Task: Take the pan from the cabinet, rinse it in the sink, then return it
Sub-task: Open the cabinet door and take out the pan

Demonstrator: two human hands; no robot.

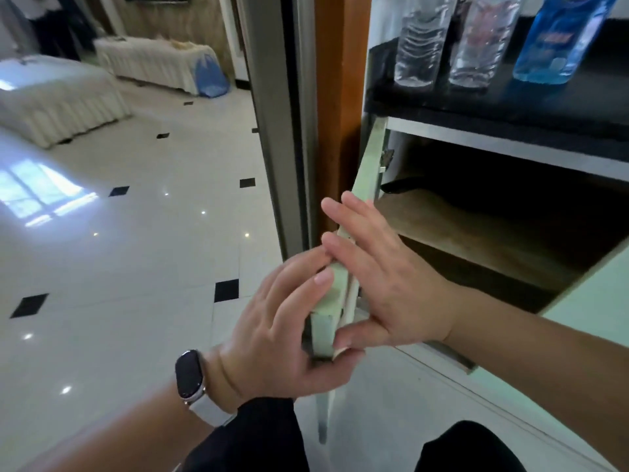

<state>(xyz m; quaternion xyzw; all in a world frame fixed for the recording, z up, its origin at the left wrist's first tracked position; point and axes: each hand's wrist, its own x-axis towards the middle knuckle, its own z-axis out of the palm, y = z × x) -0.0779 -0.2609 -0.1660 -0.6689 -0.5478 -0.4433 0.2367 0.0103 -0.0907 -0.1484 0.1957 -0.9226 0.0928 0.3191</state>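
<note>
A low cabinet stands open under a black countertop (510, 103). Its pale green left door (366, 172) swings out towards me and shows edge-on. My left hand (279, 321), with a watch on the wrist, grips the door's outer edge near its lower end. My right hand (384, 274) lies flat with fingers spread against the door's inner face. Inside, a wooden shelf (476, 229) runs back into shadow. A dark shape (405, 186) rests at the shelf's left rear; I cannot tell whether it is the pan. No sink is in view.
Two clear water bottles (418, 39) and a blue bottle (558, 39) stand on the countertop. A second green door (595, 301) is at the right. A wooden post (337, 97) and a grey frame flank the cabinet. Glossy tiled floor (136, 267) spreads left towards skirted tables.
</note>
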